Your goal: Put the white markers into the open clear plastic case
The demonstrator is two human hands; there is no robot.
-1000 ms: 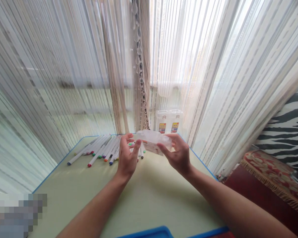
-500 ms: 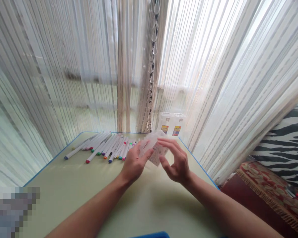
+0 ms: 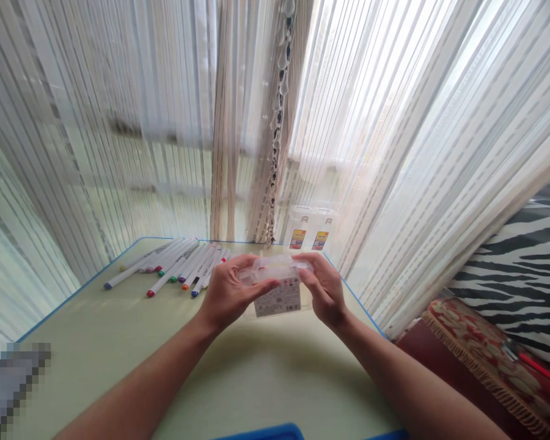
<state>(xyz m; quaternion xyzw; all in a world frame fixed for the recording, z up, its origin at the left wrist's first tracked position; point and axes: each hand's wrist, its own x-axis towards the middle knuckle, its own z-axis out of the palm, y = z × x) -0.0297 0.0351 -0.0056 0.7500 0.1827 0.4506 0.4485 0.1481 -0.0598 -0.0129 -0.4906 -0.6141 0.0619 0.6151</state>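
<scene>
Between my two hands is a clear plastic box (image 3: 277, 287) with a printed white label and barcode on the side facing me. My left hand (image 3: 231, 290) grips its left end, thumb across the front. At the right end, my right hand (image 3: 323, 287) clasps it with fingers on top and thumb on the near side. The box is held above the table; its contents, if any, are hard to make out. Several white markers (image 3: 174, 266) with coloured tips lie in a spread just left of my left hand.
Two clear cases (image 3: 309, 229) with yellow labels stand at the table's back edge. String curtains (image 3: 165, 122) hang behind. A blue object (image 3: 275, 431) shows at the near edge of the pale green table (image 3: 119, 330). On the right are zebra-striped fabric (image 3: 513, 263) and a fringed red cloth (image 3: 467, 330).
My right hand has closed onto the box's right end, where its fingers were looser before. The box has turned so its label faces me. The whole view has shifted slightly.
</scene>
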